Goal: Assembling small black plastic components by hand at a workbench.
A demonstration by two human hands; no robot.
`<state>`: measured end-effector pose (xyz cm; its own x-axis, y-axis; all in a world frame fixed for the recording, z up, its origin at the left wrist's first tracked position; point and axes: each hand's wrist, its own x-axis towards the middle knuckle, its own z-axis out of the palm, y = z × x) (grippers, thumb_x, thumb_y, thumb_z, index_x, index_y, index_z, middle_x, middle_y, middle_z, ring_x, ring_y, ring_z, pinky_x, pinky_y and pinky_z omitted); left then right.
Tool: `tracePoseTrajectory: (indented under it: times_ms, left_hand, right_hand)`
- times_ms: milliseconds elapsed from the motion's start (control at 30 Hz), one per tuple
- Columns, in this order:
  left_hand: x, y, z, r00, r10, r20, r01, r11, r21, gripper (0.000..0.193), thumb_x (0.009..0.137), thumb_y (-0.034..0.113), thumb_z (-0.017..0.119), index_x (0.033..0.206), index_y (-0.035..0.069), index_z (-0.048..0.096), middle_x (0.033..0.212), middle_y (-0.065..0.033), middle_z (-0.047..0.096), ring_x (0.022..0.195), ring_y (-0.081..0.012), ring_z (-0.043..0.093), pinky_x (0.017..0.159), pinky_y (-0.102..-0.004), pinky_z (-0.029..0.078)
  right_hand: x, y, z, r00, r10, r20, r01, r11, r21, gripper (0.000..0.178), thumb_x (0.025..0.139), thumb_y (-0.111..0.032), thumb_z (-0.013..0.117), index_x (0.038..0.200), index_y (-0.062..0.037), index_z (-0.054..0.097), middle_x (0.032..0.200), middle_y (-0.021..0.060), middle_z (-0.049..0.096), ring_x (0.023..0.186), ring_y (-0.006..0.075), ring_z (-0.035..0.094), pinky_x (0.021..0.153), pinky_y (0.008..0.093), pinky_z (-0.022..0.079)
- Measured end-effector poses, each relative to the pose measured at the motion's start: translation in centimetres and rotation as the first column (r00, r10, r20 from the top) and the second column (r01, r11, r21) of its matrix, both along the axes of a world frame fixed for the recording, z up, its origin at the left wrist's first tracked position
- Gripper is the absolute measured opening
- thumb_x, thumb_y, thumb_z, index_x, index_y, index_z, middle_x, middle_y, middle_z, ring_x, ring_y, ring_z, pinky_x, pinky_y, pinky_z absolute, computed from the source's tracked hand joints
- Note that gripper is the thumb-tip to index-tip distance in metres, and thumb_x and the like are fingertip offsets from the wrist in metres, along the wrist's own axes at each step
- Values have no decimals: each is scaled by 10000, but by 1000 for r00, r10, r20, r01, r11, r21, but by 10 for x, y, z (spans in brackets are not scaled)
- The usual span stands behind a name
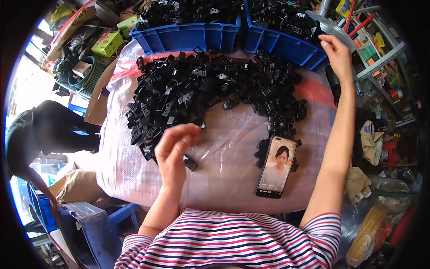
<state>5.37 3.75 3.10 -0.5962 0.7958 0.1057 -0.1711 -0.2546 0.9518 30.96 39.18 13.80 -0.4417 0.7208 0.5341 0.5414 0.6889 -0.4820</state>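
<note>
My left hand [172,154] is over the near left part of a wrapped sack [219,188], fingers curled together. A small black plastic piece shows by its fingertips; whether they grip it is not clear. Another black plastic piece [190,163] lies beside the palm. My right hand [338,56] reaches far out to the right corner of the right blue crate [284,48], thumb and fingers bent close together. Anything in them is too small to make out. A wide heap of black plastic pieces [179,87] curves across the sack between my hands and the crates.
A phone [276,168] with a lit screen lies at the sack's near right. A left blue crate [188,38] also holds black pieces. At left, a person in dark clothes [49,130] bends near a blue stool [123,217]. Cluttered metal shelves [380,60] stand at right.
</note>
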Motion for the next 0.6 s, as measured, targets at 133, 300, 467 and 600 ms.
tracePoseTrajectory:
  times_ms: [133, 300, 467, 600]
  left_hand:
    - [-22, -23, 1, 997, 69, 17, -70, 998, 8, 186, 854, 41, 521, 1019, -14, 588, 964, -95, 641, 827, -125, 590, 758, -242, 453]
    - [-22, -42, -5, 991, -71, -116, 65, 996, -61, 182, 852, 23, 516, 1015, 5, 594, 947, -55, 629, 829, -95, 566, 751, -223, 440]
    - [-24, -57, -17, 272, -259, -927, 60, 966, -252, 396, 664, -54, 569, 1040, 64, 605, 1085, -100, 569, 972, -291, 526, 836, -356, 443]
    - [-21, -73, -38, 145, -305, -941, 20, 952, -306, 408, 642, -53, 582, 1033, 62, 599, 1054, -96, 553, 979, -297, 503, 833, -370, 438]
  right_hand:
    - [-56, -118, -10, 949, 291, 124, -293, 956, 5, 154, 837, -72, 548, 963, -16, 615, 883, 73, 633, 822, 156, 593, 757, 261, 452]
    - [-123, -179, -89, 815, 389, 430, -415, 909, -35, 218, 748, 23, 519, 933, -22, 625, 912, 121, 617, 892, 283, 570, 788, 360, 459]
    - [-164, -193, -139, 800, -13, 601, -107, 981, 164, 151, 801, -113, 504, 851, -77, 642, 956, 80, 600, 985, 253, 513, 784, 374, 456]
    - [-162, -241, -142, 917, 14, 400, 5, 999, -46, 118, 755, -58, 546, 838, -54, 629, 950, 137, 568, 952, 273, 513, 779, 371, 453]
